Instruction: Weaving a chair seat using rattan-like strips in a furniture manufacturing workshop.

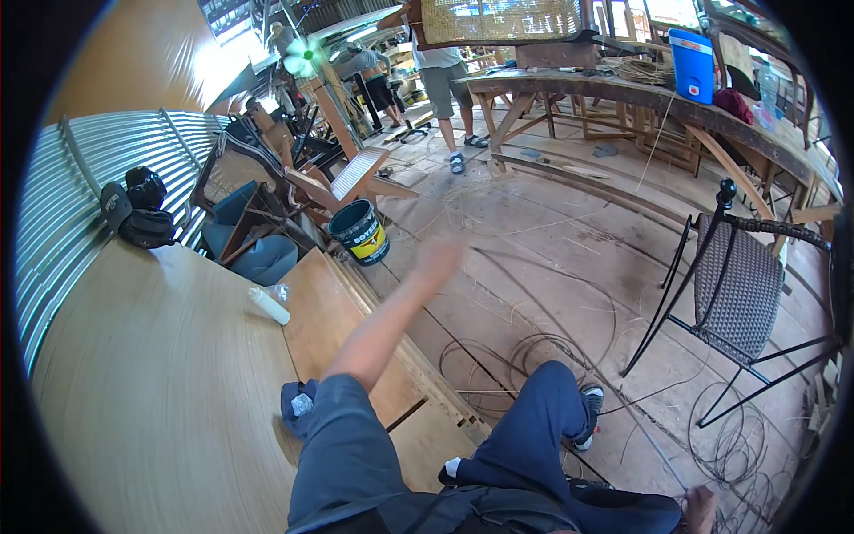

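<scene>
My left arm reaches forward over the floor, and my left hand [442, 261] is smeared by motion, so its fingers do not show clearly. A long thin cane strand [569, 345] runs from beside that hand down to the lower right. There my right hand [700, 509], partly cut off by the lower edge, is closed on the strand's near end. Another length of strand curves away to the right from near the left hand. Loose coils of cane [543, 356] lie on the floor beyond my bent knee, and more coils [729, 445] lie at the right.
To the right stands a woven chair [738, 294] with a black metal frame. A wooden platform [160, 383] fills the left, holding a white bottle [269, 305]. Beyond it is a dark bucket [359, 233]. A long workbench [587, 85] with a blue cooler [692, 67] stands behind; a person [442, 80] is near it.
</scene>
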